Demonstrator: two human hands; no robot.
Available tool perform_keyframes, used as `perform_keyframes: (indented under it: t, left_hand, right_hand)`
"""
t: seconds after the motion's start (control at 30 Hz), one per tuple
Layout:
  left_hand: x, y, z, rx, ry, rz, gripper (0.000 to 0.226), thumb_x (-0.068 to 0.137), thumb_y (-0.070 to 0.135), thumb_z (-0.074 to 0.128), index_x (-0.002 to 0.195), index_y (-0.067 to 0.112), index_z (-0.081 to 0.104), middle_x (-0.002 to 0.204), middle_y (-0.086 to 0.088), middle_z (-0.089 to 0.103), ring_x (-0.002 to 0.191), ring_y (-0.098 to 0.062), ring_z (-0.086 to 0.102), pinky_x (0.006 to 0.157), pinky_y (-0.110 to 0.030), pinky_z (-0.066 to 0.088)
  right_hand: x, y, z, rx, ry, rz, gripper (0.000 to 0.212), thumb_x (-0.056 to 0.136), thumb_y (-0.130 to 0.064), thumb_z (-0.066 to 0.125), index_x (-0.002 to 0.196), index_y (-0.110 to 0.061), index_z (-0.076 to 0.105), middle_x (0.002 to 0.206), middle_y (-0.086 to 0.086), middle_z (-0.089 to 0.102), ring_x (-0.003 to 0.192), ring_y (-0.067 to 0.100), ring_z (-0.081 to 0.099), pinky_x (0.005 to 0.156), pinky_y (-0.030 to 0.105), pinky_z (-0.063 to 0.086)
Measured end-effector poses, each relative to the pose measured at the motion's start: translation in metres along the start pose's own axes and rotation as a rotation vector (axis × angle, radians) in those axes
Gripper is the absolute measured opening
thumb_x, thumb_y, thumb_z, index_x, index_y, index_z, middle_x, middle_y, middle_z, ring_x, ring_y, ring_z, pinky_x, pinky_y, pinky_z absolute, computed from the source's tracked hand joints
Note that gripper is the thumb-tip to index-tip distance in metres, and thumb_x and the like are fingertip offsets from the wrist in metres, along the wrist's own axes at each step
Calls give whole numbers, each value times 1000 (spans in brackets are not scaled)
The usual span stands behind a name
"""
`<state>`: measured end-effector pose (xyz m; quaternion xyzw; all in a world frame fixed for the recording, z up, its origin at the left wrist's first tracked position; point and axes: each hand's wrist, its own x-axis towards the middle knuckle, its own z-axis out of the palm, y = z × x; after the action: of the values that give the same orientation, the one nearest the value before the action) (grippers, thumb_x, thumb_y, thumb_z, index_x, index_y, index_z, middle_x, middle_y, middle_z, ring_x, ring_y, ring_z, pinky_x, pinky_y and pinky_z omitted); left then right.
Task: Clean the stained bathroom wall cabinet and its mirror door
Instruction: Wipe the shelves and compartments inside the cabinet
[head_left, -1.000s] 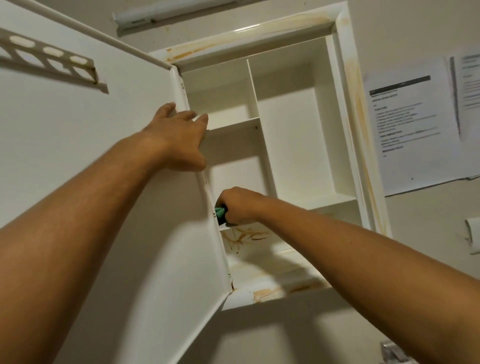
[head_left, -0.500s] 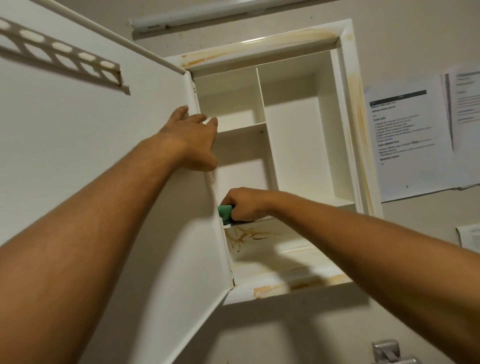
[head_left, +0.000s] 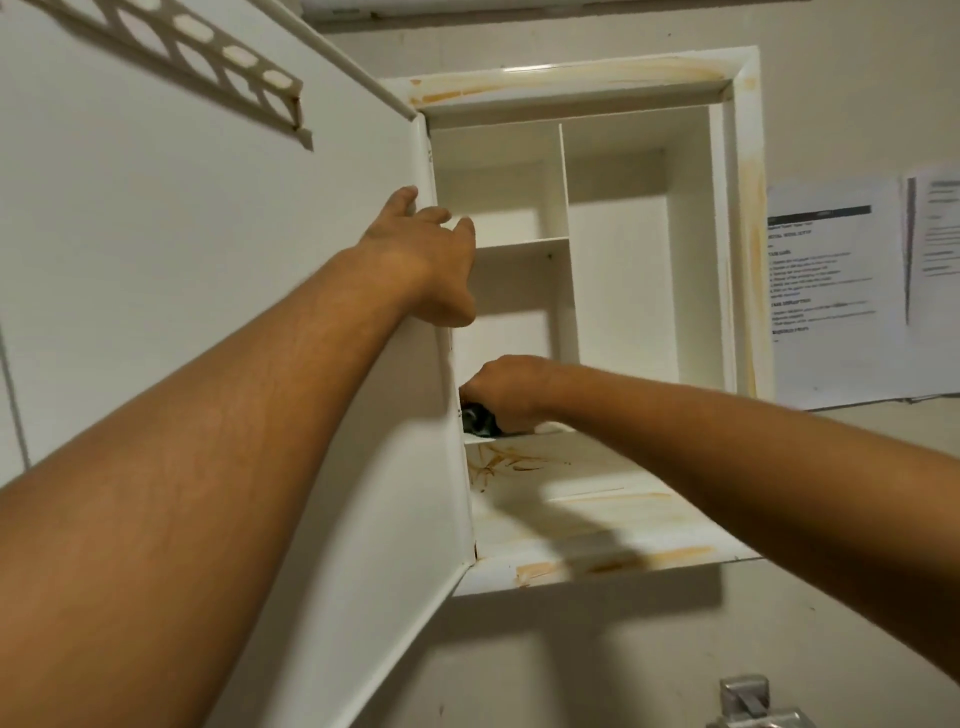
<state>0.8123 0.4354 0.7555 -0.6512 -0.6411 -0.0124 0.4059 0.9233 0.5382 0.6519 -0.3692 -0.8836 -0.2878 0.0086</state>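
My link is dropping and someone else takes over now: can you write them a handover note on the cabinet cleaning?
Left hand open, fingers straight, resting on the edge of the open door.
Right hand grips a scrub pad at the left end of a shelf inside the cabinet.
Done: upper compartments look white.
To do: brown streaks just below the pad, orange smears on top, right and bottom frame.
Mirror face not in view.

Door left of cabinet, left hand on door's edge, right hand and sponge inside cabinet
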Motion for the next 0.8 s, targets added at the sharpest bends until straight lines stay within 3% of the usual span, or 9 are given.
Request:
perform_keyframes:
  t: [0.07, 0.13, 0.23, 0.4, 0.6, 0.67, 0.8]
  left_hand:
    - [-1, -1, 0, -13, 0, -17, 91, 88, 34, 57, 163, 11, 12, 168, -17, 19, 159, -28, 2, 127, -49, -5]
    - [-1, 1, -2, -4, -9, -2, 87, 89, 34, 56, 162, 10, 15, 167, -17, 23, 159, -25, 4, 127, -49, -6]
    - [-3, 2, -1, 20, -4, 7, 82, 90, 33, 55, 160, 7, 20, 163, -15, 35, 158, -21, 8, 127, -49, -7]
    - [-9, 4, -5, 40, -21, 17, 84, 92, 34, 53, 162, 7, 14, 165, -15, 31, 159, -22, 7, 126, -50, -8]
    - [-6, 3, -4, 32, -45, 6, 83, 91, 31, 54, 162, 9, 15, 167, -15, 26, 159, -22, 6, 126, -51, -8]
    - [-4, 4, -2, 44, -33, 10, 84, 91, 33, 55, 162, 9, 15, 166, -14, 29, 159, -22, 6, 126, -52, -8]
    - [-4, 2, -1, 54, -37, 17, 85, 92, 35, 55, 162, 8, 13, 166, -14, 30, 159, -21, 5, 126, -51, -8]
  right_hand:
    - [-9, 13, -8, -157, -152, -10, 24, 96, -11, 54, 117, -21, 58, 89, -3, 52, 84, 23, 54, 57, 31, 38]
    - [-15, 20, -6, -302, -214, 9, 23, 96, -9, 54, 116, -19, 57, 87, -3, 51, 84, 22, 55, 52, 29, 34]
    - [-6, 11, 5, -310, -166, 74, 24, 92, -4, 53, 106, -20, 63, 85, -4, 59, 79, 21, 59, 54, 31, 40]
    - [-15, 12, 11, -195, -55, 178, 28, 89, -4, 55, 109, -20, 67, 98, 3, 69, 86, 25, 66, 54, 29, 39]
    - [-26, 8, -16, -66, -259, 144, 25, 92, -6, 57, 112, -21, 63, 91, -3, 59, 88, 22, 61, 63, 30, 45]
    - [-29, 8, -20, -137, -306, 124, 23, 91, -5, 58, 109, -19, 61, 88, -2, 58, 87, 21, 62, 65, 31, 47]
    - [-24, 7, -9, -380, -154, 92, 22, 98, -9, 55, 118, -17, 59, 102, 2, 64, 90, 22, 62, 62, 34, 38]
